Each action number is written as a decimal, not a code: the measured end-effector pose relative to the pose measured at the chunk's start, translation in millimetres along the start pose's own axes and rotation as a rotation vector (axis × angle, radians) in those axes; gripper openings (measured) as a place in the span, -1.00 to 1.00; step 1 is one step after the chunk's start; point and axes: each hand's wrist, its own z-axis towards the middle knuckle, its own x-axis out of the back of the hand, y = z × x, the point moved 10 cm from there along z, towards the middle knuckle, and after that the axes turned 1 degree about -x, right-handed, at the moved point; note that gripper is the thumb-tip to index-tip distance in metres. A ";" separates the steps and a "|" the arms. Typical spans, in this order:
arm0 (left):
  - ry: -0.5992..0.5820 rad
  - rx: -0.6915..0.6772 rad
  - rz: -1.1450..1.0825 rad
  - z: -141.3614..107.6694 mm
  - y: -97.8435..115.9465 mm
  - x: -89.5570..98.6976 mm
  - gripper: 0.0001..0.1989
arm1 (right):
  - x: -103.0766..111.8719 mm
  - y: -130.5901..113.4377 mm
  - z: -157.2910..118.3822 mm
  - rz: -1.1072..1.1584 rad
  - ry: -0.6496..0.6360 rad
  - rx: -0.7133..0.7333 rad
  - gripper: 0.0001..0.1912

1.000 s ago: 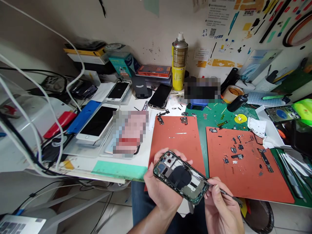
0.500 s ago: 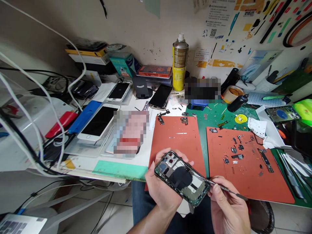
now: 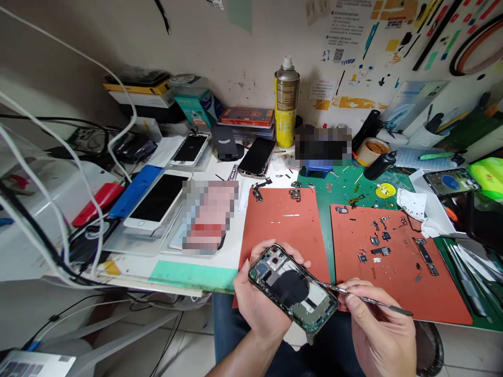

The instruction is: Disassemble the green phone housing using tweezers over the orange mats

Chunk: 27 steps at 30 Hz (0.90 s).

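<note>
Our left hand (image 3: 261, 306) cradles a dark green-rimmed, opened phone housing (image 3: 314, 314), tilted above our lap. Our right hand (image 3: 379, 319) pinches a slim silver metal tool (image 3: 371, 301), its tip at the housing's far long edge; we cannot tell whether it touches. We judge the stripping well along: a flat black disc (image 3: 291, 289) remains inside, while small loose dark components (image 3: 380, 252) lie on the right-hand reddish-brown rectangular mat (image 3: 396, 293).
</note>
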 end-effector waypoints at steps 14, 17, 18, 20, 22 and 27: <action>0.014 0.010 0.033 -0.5 -0.1 1.9 -0.60 | 7.8 -5.8 -4.0 -0.115 -0.045 0.155 -0.86; 0.015 0.012 0.034 -0.2 0.0 2.0 -0.61 | 5.6 -10.0 -4.3 -0.143 -0.066 0.189 -0.82; 0.012 0.015 0.033 0.0 -0.2 1.7 -0.61 | 5.1 -10.9 -4.3 -0.149 -0.073 0.196 -0.81; 0.008 0.025 0.030 0.3 -1.1 1.3 -0.62 | 4.8 -12.0 -4.1 -0.152 -0.086 0.204 -0.81; 0.008 0.034 0.027 0.4 -2.1 1.6 -0.62 | 6.6 -10.2 -3.5 -0.148 -0.080 0.186 -0.84; -0.032 -0.003 0.038 -1.0 0.6 -1.9 -0.59 | 15.1 9.1 -3.2 -0.038 0.012 -0.024 -0.94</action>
